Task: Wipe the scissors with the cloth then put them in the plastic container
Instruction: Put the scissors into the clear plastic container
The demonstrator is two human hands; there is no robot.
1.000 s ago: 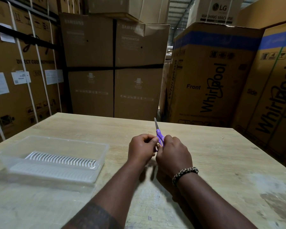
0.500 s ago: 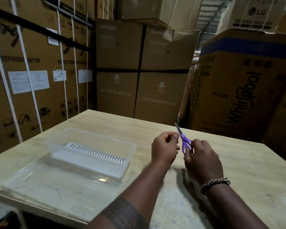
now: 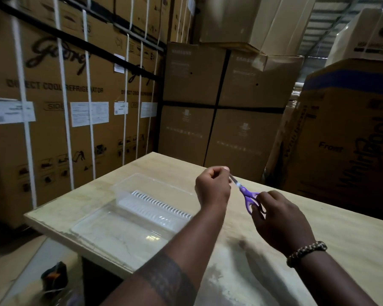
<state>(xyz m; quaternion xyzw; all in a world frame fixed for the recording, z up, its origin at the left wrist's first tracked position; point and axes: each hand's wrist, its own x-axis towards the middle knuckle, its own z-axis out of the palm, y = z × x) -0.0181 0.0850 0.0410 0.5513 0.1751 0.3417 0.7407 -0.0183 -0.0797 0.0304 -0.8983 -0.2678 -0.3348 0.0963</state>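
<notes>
The person stands at the corner of a pale wooden desk (image 3: 341, 239), holding a small pair of purple-handled scissors (image 3: 247, 196) up off the surface between both hands. The right hand (image 3: 276, 221) has its fingers curled round the handle loops, and the left hand (image 3: 212, 188) is closed in a loose fist with thumb and forefinger pinched on the blade near its tip. Held at both ends like that, the blades seem to be steadied so they cannot swing open while being rubbed. I can't make out any cloth; if there is one it is hidden inside the left fist, so I cannot tell how far the wiping has got. The plastic container (image 3: 142, 176) sits open just to the left of the left hand, with a white slotted insert (image 3: 155, 203) in its base and its clear lid (image 3: 119, 233) folded flat towards the person, handy for a short sideways drop. The lid lies close to the desk's left edge, so there is little margin there. To the right the desk runs wide. Tall cartons (image 3: 230, 129) wall in the far side.
</notes>
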